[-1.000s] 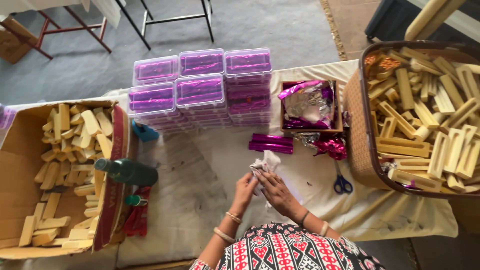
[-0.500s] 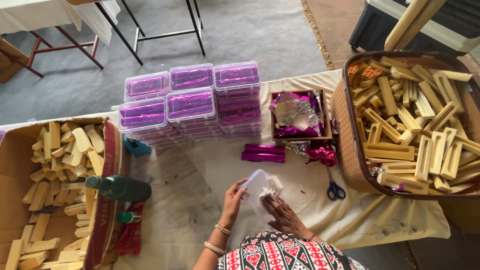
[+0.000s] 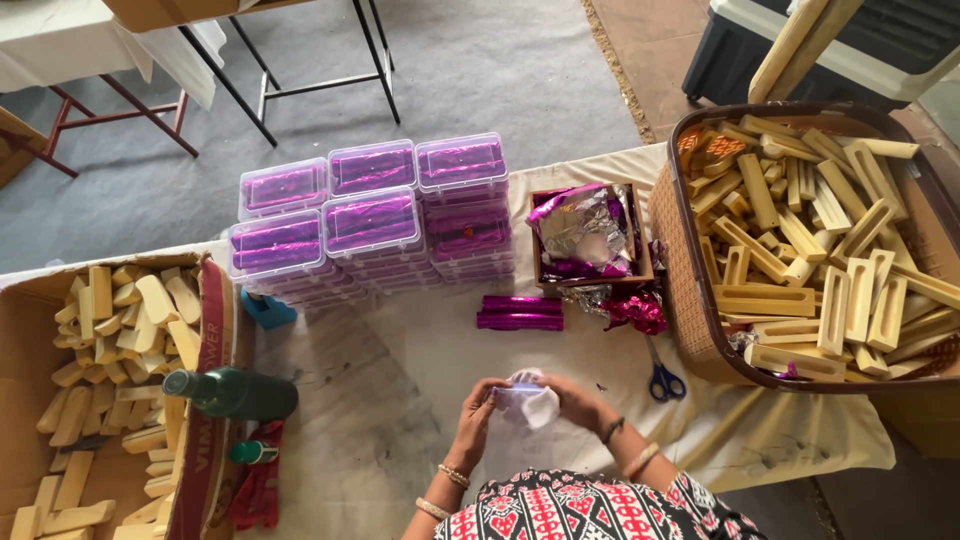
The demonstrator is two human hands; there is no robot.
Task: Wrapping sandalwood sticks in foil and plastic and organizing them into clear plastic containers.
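Head view, nearest first: left hand (image 3: 478, 408) and right hand (image 3: 575, 400) both pinched onto a small white cloth (image 3: 525, 405), stretched between the fingers just above the cream table cover (image 3: 400, 440), close to the body for control. Just right, blue-handled scissors (image 3: 661, 380) parked within reach. To the left, a dark green bottle (image 3: 235, 392) lying across the edge of a cardboard box (image 3: 205, 460) of pale wooden blocks. Farther out, purple foil rolls (image 3: 520, 312), kept near the hands for wrapping, likely. Beyond, a small brown tray (image 3: 541, 262) of crumpled foil, stacked clear cases (image 3: 370, 215) with purple contents, and, right, a brown basket (image 3: 690, 290) full of cream bars, apparently stock waiting.
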